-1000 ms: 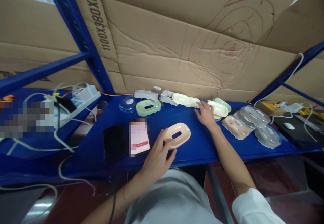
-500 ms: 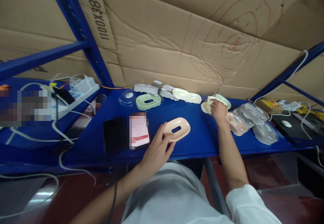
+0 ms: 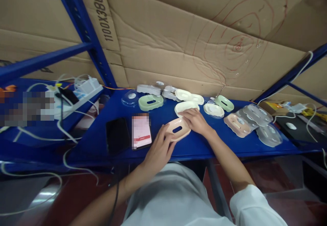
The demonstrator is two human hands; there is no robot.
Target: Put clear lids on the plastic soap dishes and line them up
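My left hand (image 3: 157, 147) is closed on the near left end of a peach oval soap dish (image 3: 176, 136) with a slot in its base. The dish is tilted above the blue table. My right hand (image 3: 196, 119) grips a cream oval soap-dish piece (image 3: 186, 106) just behind the peach one. Its fingers are close to the peach dish's far rim; whether they touch it I cannot tell. Farther right lie another cream piece (image 3: 214, 110) on clear plastic and a green slotted dish (image 3: 224, 103). Behind to the left sits a green dish (image 3: 146, 106) in clear packaging.
Two phones, one dark (image 3: 117, 135) and one lit (image 3: 141, 134), lie left of my hands on the blue table (image 3: 204, 147). Packaged peach dish (image 3: 237, 125) and clear plastic shells (image 3: 268, 135) are at right. Cables and a power strip (image 3: 89, 89) stand at left; cardboard (image 3: 158, 48) closes the back.
My right hand has come left from the cream and green dishes, bringing a cream piece over to the peach dish. My left hand keeps its hold, with the peach dish tilted slightly more.
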